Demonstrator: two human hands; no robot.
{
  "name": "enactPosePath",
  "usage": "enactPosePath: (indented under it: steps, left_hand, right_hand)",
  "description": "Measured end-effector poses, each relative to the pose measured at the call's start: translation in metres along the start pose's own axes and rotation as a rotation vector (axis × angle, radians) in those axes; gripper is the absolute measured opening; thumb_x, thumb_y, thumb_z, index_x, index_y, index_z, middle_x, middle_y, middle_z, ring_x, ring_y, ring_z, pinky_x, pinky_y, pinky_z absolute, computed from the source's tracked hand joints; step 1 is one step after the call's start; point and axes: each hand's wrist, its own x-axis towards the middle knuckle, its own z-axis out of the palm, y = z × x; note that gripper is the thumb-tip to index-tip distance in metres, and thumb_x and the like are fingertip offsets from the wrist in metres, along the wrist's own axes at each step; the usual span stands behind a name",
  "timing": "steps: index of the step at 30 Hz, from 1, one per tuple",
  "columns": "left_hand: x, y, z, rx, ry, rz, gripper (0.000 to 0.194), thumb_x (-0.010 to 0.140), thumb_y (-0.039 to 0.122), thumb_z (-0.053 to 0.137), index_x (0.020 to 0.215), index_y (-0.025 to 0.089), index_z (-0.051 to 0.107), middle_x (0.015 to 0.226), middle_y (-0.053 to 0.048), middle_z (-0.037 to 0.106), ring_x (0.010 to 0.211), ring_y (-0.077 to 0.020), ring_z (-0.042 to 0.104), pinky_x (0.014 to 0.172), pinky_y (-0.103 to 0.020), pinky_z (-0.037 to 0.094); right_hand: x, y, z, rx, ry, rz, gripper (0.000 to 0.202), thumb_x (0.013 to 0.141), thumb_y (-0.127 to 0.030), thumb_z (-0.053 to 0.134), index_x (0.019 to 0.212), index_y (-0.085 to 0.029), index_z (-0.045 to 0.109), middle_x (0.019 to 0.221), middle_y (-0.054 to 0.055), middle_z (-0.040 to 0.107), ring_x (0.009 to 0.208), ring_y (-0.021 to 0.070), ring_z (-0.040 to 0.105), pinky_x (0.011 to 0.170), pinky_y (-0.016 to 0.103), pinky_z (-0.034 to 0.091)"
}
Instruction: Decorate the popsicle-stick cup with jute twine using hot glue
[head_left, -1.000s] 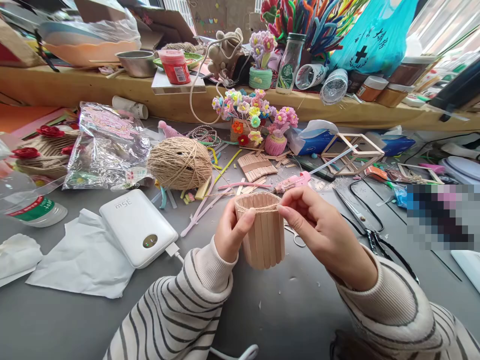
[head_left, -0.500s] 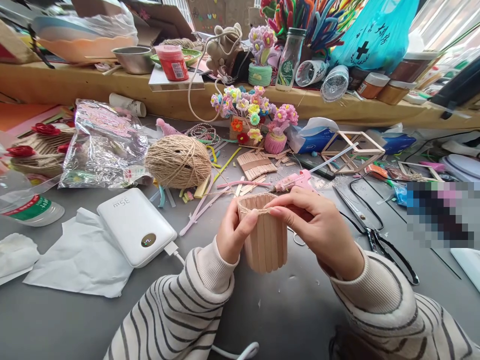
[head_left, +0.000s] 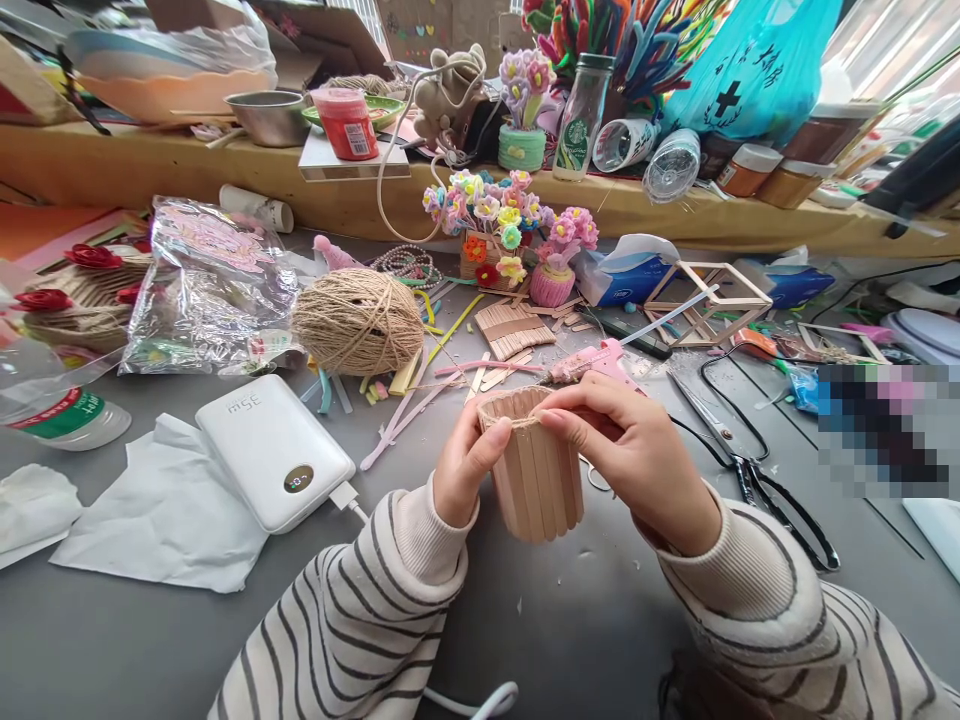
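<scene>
A round cup of upright wooden craft sticks [head_left: 536,487] is held above the table in front of me. Jute twine [head_left: 525,422] lies along its top rim. My left hand [head_left: 469,455] grips the cup's left side, thumb pressed at the rim and fingers behind it, partly hidden. At the rim's right, my right hand [head_left: 626,450] is closed, thumb and forefinger pinching the twine against the edge. A thin strand leads back toward the twine ball [head_left: 358,322]. Just behind the cup lies a pink glue gun [head_left: 592,362].
Large scissors [head_left: 750,470] and a black cable lie to the right. On the left are a white power bank [head_left: 274,455], crumpled tissue [head_left: 161,510] and a plastic bottle [head_left: 64,410]. Bundled craft sticks [head_left: 514,330] and pipe-cleaner flowers [head_left: 487,215] stand behind, before a cluttered ledge [head_left: 337,205].
The cup has tilted slightly, its base shifting a little to the right. My left thumb has slid slightly along the rim; both hands keep their hold.
</scene>
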Motion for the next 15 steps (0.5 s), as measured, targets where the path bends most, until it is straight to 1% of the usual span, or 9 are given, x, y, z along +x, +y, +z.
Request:
enactPosePath:
  steps: [3,6,10,12,15]
  left_hand:
    - [0.002,0.001,-0.001,-0.017,-0.009,-0.013,0.053,0.071,0.054,0.063,0.108,0.015,0.064,0.111,-0.013,0.068,0.111,-0.0400,0.057,0.091,-0.050,0.045]
    - [0.002,0.004,0.001,0.004,-0.007,-0.002,0.053,0.070,0.054,0.064,0.105,0.015,0.065,0.107,-0.013,0.069,0.110,-0.0408,0.057,0.090,-0.051,0.045]
    - [0.001,0.007,0.002,0.054,-0.007,0.021,0.053,0.070,0.055,0.063,0.103,0.014,0.065,0.109,-0.014,0.068,0.114,-0.0422,0.053,0.092,-0.051,0.044]
    - [0.001,0.006,0.001,0.063,-0.003,0.027,0.054,0.070,0.056,0.062,0.103,0.015,0.064,0.111,-0.014,0.067,0.116,-0.0421,0.052,0.093,-0.052,0.043]
    - [-0.001,0.003,-0.002,0.038,0.025,0.046,0.053,0.070,0.057,0.062,0.103,0.016,0.063,0.111,-0.013,0.067,0.115,-0.0400,0.053,0.094,-0.051,0.042]
  right_hand:
    - [0.000,0.000,0.000,0.000,0.000,0.006,0.017,0.083,-0.032,0.061,0.078,-0.019,0.070,0.068,0.002,0.059,0.066,0.0133,0.052,0.058,0.026,0.042]
    - [-0.001,0.000,-0.001,0.023,-0.018,0.034,0.018,0.083,-0.033,0.061,0.079,-0.019,0.070,0.072,0.003,0.062,0.068,0.0141,0.054,0.059,0.026,0.043]
    - [0.000,-0.004,-0.005,0.073,-0.055,0.057,0.017,0.083,-0.032,0.061,0.080,-0.019,0.070,0.074,0.003,0.063,0.070,0.0140,0.056,0.061,0.026,0.044]
    - [0.000,-0.007,-0.007,0.102,-0.076,0.060,0.014,0.082,-0.030,0.061,0.080,-0.019,0.070,0.074,0.002,0.065,0.070,0.0135,0.058,0.062,0.026,0.046]
    - [-0.001,-0.010,-0.009,0.186,-0.102,0.104,0.013,0.082,-0.030,0.061,0.083,-0.019,0.069,0.082,0.003,0.069,0.073,0.0139,0.062,0.063,0.025,0.048]
